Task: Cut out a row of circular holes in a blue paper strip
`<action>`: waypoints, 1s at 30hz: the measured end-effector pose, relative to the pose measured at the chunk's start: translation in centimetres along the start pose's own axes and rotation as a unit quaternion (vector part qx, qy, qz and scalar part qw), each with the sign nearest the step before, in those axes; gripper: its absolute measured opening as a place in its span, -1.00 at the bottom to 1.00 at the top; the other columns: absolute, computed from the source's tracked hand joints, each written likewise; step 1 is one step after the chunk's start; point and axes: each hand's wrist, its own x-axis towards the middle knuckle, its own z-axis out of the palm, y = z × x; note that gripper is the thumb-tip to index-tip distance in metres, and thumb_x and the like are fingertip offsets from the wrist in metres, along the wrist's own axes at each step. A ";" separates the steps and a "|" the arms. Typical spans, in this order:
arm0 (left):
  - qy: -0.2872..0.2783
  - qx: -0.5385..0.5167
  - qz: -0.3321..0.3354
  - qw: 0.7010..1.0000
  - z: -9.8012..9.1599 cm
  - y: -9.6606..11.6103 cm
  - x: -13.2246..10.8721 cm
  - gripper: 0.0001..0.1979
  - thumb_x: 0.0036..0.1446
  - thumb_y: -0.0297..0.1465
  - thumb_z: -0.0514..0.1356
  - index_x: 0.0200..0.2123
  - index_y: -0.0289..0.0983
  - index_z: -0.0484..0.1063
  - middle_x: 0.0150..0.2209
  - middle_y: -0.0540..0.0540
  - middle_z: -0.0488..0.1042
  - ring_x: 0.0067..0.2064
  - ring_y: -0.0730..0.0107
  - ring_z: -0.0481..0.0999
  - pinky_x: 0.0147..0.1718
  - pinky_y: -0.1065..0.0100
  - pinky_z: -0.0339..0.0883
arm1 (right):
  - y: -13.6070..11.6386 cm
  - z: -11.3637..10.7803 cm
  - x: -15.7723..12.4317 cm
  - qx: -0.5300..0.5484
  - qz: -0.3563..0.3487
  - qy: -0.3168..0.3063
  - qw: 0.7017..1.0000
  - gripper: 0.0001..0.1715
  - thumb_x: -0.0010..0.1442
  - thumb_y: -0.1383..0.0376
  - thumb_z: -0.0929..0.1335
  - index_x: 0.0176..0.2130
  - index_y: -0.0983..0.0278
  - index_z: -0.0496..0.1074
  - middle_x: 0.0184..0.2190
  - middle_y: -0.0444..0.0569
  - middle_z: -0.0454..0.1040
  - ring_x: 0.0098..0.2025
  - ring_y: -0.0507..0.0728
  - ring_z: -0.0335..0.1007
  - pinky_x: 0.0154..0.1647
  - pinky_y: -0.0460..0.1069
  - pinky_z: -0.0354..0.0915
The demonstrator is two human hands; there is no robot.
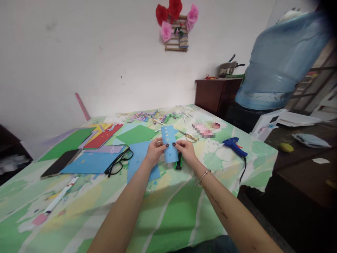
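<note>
A narrow blue paper strip (pixel 170 154) with a column of small punched-looking marks stands upright between my hands, above the table. My left hand (pixel 156 150) pinches its left edge, and my right hand (pixel 185 149) pinches its right edge. Just behind my right hand lies a green and black tool (pixel 178 164), partly covered. Beneath my left hand and forearm is a larger blue sheet (pixel 134 160). Gold-handled scissors (pixel 191 136) rest beyond my right hand.
Black glasses (pixel 119 162), a dark phone (pixel 61 163) and coloured sheets (pixel 104 136) lie left. A blue glue gun (pixel 235 146) with a cord lies right. Curled paper pieces (pixel 147 116) are at the back; a white pen (pixel 61 194) is front left. A water bottle (pixel 276 63) stands beyond the table.
</note>
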 end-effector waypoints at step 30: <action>0.074 0.482 0.112 0.866 2.2 -0.6 -5.7 -0.59 0.22 -0.24 0.18 0.09 -0.26 0.32 0.15 -0.20 0.32 0.11 0.10 0.38 0.05 -0.05 0.33 | 0.5 -5.4 0.0 -0.476 -0.265 -0.098 0.833 -0.34 -0.15 0.69 0.15 -0.16 0.27 0.50 0.04 0.08 0.48 0.02 0.27 0.22 0.07 0.26 0.22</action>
